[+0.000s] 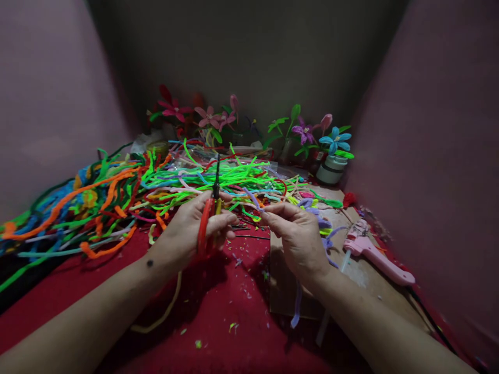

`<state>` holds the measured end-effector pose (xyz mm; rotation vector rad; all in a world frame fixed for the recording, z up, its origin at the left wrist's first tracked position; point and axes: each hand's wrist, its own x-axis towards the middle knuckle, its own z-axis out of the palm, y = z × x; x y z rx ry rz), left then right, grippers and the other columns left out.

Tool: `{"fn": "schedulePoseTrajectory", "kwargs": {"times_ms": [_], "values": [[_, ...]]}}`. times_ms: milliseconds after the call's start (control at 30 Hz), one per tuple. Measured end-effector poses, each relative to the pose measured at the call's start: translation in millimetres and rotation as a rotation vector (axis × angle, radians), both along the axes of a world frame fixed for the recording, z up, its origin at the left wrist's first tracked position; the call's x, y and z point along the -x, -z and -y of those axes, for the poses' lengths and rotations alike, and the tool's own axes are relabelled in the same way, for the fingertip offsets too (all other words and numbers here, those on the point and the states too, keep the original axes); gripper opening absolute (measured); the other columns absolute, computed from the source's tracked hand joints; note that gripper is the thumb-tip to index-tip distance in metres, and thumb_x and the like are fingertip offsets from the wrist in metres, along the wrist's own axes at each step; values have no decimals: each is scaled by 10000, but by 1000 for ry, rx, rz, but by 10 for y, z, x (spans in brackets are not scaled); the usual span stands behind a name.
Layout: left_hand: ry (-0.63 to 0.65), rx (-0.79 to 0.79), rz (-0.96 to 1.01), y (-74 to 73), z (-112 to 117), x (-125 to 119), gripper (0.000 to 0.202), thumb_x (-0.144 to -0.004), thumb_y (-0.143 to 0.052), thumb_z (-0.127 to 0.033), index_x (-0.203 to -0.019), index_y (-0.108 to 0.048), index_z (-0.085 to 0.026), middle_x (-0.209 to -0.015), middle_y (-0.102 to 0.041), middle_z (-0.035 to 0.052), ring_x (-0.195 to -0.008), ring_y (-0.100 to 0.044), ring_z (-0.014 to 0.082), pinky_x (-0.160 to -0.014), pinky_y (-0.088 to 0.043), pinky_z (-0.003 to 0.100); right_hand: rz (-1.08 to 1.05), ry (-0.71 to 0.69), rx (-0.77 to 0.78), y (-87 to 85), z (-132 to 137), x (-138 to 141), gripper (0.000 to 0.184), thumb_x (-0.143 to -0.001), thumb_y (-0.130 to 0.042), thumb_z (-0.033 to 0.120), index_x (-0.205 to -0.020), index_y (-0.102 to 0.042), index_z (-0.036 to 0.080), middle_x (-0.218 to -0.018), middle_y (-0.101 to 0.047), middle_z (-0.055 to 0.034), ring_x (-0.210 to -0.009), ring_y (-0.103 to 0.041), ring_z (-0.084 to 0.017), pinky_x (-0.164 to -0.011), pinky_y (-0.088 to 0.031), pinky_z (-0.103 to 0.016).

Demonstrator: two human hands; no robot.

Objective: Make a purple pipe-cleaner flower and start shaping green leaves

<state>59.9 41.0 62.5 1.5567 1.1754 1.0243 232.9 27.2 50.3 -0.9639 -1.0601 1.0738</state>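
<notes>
My left hand is closed around a pair of scissors with red handles, their dark blades pointing up and away from me. Between the thumb and fingers of my right hand is a pinched lavender pipe cleaner, its short end rising toward the left. More of the same lavender fuzzy stem hangs below my right hand, though the palm hides whether it is one piece. The two hands are a short way apart above the red cloth.
A heap of coloured pipe cleaners spreads across the back and left. At right, a pink glue gun lies on a board. Behind stand pipe-cleaner flowers, one blue in a small jar. Pink walls close both sides.
</notes>
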Motion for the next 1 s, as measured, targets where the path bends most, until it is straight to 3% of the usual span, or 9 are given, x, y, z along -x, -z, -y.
{"fn": "schedulePoseTrajectory", "kwargs": {"times_ms": [67, 167, 267, 367, 600, 733, 867, 1000], "values": [[38, 115, 274, -5, 27, -73, 358, -703, -668, -273, -1008, -504, -180, -706, -625, 18, -529, -589, 147, -457, -442, 236, 83, -16, -45, 22, 30, 18, 34, -668, -670, 189, -689, -697, 191, -666, -676, 5, -653, -589, -128, -662, -452, -275], [66, 174, 496, 33, 43, -135, 403, -666, -690, -202, -1030, -522, -164, -646, -607, -3, -488, -551, 119, -459, -439, 229, 263, -17, -133, 65, 73, 43, 71, -698, -647, 154, -715, -705, 191, -717, -689, -7, -707, -607, -140, -693, -459, -277], [75, 183, 517, 60, 51, -143, 429, -659, -692, -174, -1052, -519, -159, -628, -594, -15, -461, -527, 103, -432, -415, 210, 402, -13, -204, 85, 111, 66, 103, -715, -627, 127, -727, -707, 190, -729, -687, -7, -720, -605, -141, -693, -453, -269], [77, 149, 515, 51, 70, -139, 414, -678, -670, -152, -1060, -510, -165, -661, -592, -18, -499, -544, 100, -445, -408, 193, 451, -50, -165, 63, 139, 85, 91, -738, -620, 165, -723, -708, 186, -676, -670, 2, -647, -578, -127, -622, -433, -251], [69, -51, 463, 60, 131, -149, 374, -680, -681, -114, -1021, -558, -207, -733, -606, -24, -621, -556, 89, -584, -450, 184, 240, -248, 162, -17, 144, 97, 169, -735, -622, 268, -620, -672, 155, -496, -565, 22, -440, -428, -75, -447, -320, -219], [106, -196, 405, 36, 180, -139, 364, -669, -689, -71, -979, -577, -227, -742, -611, -23, -653, -562, 101, -634, -471, 204, 144, -314, 225, -39, 158, 102, 167, -704, -649, 284, -613, -661, 144, -504, -602, 2, -416, -465, -79, -431, -340, -218], [121, -140, 472, -41, 176, -125, 361, -684, -676, -81, -986, -543, -227, -742, -600, -24, -626, -559, 102, -593, -468, 207, -48, -399, 228, -32, 164, 105, 139, -686, -677, 269, -685, -692, 131, -548, -647, -23, -476, -560, -109, -505, -419, -244], [61, -61, 504, -67, 139, -125, 358, -698, -648, -88, -1009, -519, -209, -747, -599, -22, -616, -551, 93, -566, -449, 191, -42, -340, 157, -1, 142, 97, 91, -672, -691, 232, -653, -694, 143, -559, -650, -18, -510, -554, -105, -538, -420, -252]]}}
